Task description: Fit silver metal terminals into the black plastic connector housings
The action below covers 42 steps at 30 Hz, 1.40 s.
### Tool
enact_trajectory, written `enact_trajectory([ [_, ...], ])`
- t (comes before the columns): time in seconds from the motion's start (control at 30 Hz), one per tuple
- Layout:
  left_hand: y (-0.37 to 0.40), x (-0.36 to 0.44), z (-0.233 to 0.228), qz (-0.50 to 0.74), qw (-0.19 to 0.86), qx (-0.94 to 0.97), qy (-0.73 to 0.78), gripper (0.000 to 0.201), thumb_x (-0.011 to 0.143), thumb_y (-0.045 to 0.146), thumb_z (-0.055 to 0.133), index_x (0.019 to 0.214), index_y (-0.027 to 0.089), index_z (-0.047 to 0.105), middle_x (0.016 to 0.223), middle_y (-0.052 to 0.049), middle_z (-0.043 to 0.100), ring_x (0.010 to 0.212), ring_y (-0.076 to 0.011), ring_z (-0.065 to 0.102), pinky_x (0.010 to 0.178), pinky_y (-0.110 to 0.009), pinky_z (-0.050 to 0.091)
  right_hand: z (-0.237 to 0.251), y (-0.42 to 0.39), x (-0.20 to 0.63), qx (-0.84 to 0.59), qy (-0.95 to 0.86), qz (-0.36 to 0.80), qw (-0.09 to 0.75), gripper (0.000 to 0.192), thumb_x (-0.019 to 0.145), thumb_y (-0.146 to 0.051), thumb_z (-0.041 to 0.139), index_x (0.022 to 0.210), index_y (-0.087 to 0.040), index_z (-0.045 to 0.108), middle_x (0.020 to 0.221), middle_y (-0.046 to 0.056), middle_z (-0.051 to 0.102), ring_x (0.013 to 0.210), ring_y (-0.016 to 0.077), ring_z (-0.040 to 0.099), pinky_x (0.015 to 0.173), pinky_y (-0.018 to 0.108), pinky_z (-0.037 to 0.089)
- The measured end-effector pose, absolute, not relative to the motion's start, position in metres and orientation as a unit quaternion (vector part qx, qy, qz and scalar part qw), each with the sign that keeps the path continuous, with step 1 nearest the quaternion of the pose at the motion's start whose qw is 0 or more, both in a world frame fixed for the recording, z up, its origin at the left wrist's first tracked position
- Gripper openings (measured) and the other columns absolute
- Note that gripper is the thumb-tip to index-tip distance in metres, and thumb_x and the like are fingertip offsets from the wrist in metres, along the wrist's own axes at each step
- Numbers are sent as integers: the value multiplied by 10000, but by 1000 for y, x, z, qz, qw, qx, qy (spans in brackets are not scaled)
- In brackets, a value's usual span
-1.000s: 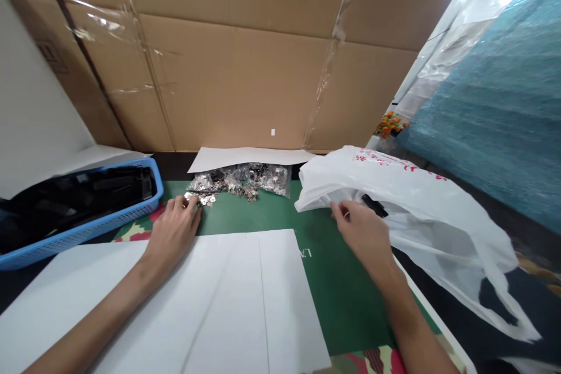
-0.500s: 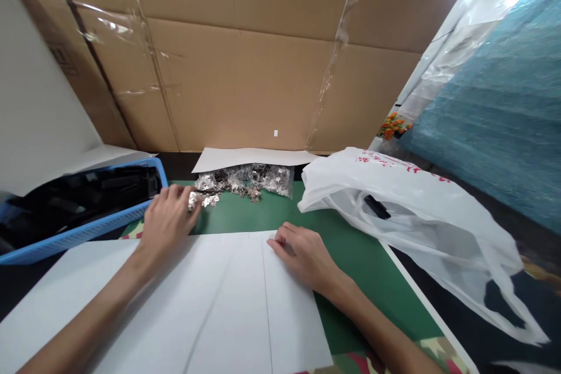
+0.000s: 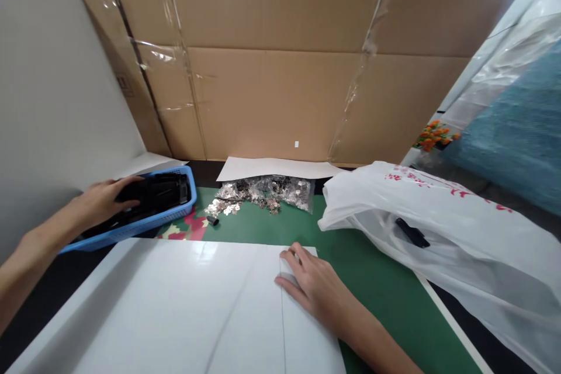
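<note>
My left hand (image 3: 103, 201) is over the blue basket (image 3: 191, 187) at the left, thumb and fingers apart around the black parts (image 3: 160, 193) inside. Whether it touches one of them I cannot tell. My right hand (image 3: 307, 280) rests on the far right part of a white sheet (image 3: 193, 304), fingers slightly bent and thumb held apart. A small black cylinder-like piece (image 3: 213, 220) lies on the green mat (image 3: 258, 227). Just behind it are loose shiny metal pieces (image 3: 225, 205) and clear plastic bags of similar pieces (image 3: 300, 194).
A white plastic bag (image 3: 359, 193) with red print lies at the right, a black object (image 3: 412, 232) showing at its opening. Cardboard (image 3: 272, 99) stands behind the mat, with white paper (image 3: 280, 168) at its foot. Orange flowers (image 3: 433, 135) are at the far right.
My left hand has moved left from the metal pieces to the basket. The small black piece now shows on the mat. My right hand stays on the sheet; the camera view has shifted.
</note>
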<state>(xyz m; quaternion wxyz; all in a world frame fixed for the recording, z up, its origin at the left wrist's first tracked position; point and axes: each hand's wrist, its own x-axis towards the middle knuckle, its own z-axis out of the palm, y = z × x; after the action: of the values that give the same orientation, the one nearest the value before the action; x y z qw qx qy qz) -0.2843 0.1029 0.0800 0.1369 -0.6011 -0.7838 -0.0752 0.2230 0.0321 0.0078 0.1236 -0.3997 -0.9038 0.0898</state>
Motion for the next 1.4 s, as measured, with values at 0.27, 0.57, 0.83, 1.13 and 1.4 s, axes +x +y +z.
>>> enact_trajectory([
  [0.27,94,-279,75,-58,98,-594,-796,409,1078,513,407,1277,282,681,1269,-77,638,1208,-294,555,962,-406,496,9,33,225,-410,-898,115,111,230,1060,-348,542,1230,-194,545,1136,98,607,1002,297,691,784,441,594],
  [0.57,67,-197,91,-270,-16,-654,-707,478,1009,678,373,1162,246,510,1135,-38,665,1018,-215,645,921,-303,530,6,34,226,-424,-882,141,148,300,1033,-380,605,1266,-192,576,1156,94,626,1051,280,684,841,396,560],
  [0.83,32,-27,47,-236,-467,-709,-472,236,969,498,606,1023,269,613,1046,-38,698,975,-239,677,874,-311,558,7,39,220,-499,-804,258,192,317,903,-404,792,1125,-254,622,1016,-20,642,895,185,679,796,291,466],
  [1.13,67,-10,-6,-457,-569,-515,-451,397,924,515,696,905,245,405,823,21,665,824,-233,774,753,-346,610,9,52,211,-509,-792,277,192,175,950,-330,700,1091,-251,633,950,-29,642,796,158,648,736,268,417],
  [1.4,46,-4,-18,-476,-561,-485,-473,375,893,478,746,923,251,448,857,47,607,894,-222,777,869,-373,644,-1,37,197,-568,-762,219,222,114,959,-284,678,924,-219,592,905,4,702,792,197,687,688,287,403],
])
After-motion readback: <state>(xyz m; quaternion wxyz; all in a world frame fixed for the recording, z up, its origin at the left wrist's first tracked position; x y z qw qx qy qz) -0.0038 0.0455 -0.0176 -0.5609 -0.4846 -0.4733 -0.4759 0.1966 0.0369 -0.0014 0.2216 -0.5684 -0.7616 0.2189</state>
